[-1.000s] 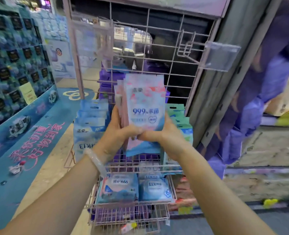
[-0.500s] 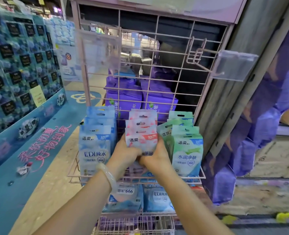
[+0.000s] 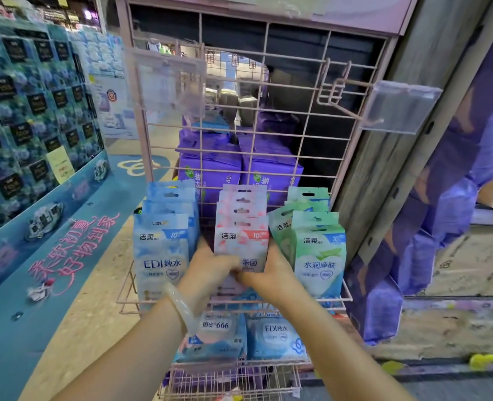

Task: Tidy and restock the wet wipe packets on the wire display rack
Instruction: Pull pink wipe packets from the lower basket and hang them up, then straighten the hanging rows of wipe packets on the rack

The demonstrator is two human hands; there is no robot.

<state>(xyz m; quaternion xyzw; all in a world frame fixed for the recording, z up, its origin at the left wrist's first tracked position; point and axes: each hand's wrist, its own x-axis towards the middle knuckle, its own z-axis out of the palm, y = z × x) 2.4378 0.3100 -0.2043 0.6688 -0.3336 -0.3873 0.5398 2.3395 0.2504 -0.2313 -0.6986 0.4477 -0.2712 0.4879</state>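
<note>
A pink wire display rack (image 3: 294, 117) holds three upright rows of wet wipe packets in its upper basket. Blue packets (image 3: 161, 253) stand on the left, pink packets (image 3: 241, 227) in the middle, green packets (image 3: 319, 256) on the right. My left hand (image 3: 210, 273) and my right hand (image 3: 268, 273) meet at the lower front of the pink stack, gripping it from both sides. The stack stands in the basket between the blue and green rows. My fingers hide the lower part of the front pink packet. A pale bangle (image 3: 181, 308) circles my left wrist.
A lower shelf (image 3: 239, 364) carries flat packets (image 3: 274, 334). Purple boxes (image 3: 210, 169) sit behind the wire grid. Clear tag holders (image 3: 398, 108) stick out on hooks at upper right and upper left. A blue display wall (image 3: 28, 125) stands at left, a wooden post (image 3: 407, 117) at right.
One second ago both hands held the pink stack up in front of the grid. They lowered it into the middle slot of the basket, where it now stands.
</note>
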